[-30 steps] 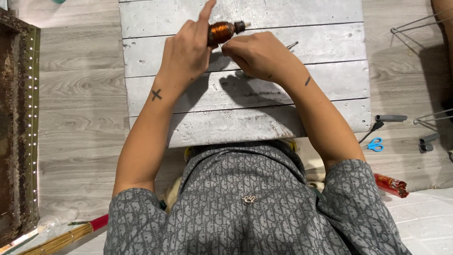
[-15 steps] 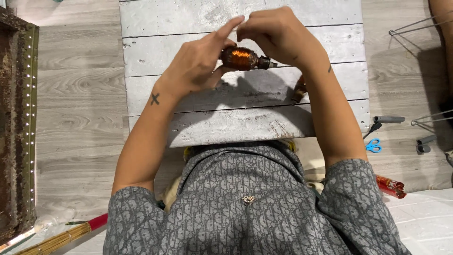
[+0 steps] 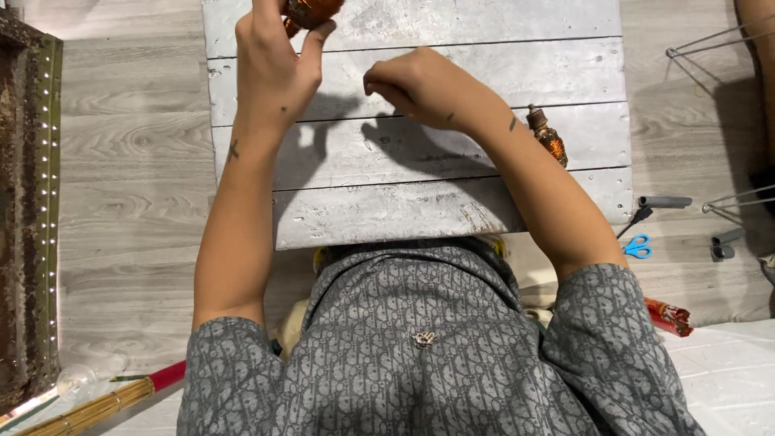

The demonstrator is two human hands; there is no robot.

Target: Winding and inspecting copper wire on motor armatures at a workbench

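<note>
My left hand (image 3: 274, 64) is raised at the far edge of a whitewashed plank board (image 3: 420, 194) and grips a small amber bottle (image 3: 311, 12), which the frame's top edge cuts off. My right hand (image 3: 412, 85) hovers over the middle of the board with its fingers curled in. Nothing shows between them. A second small amber bottle (image 3: 547, 136) with a dark neck lies on the board just beside my right forearm.
To the right of the board on the wood floor lie blue-handled scissors (image 3: 638, 246), a grey tube (image 3: 663, 202), a red packet (image 3: 668, 316) and wire racks (image 3: 710, 40). A dark studded frame (image 3: 28, 202) runs along the left. Bamboo sticks (image 3: 105, 400) lie at bottom left.
My left hand has carried the amber bottle up and to the left, away from my right hand. My right hand has let go and dropped toward the board's middle. A second bottle now shows by my right forearm.
</note>
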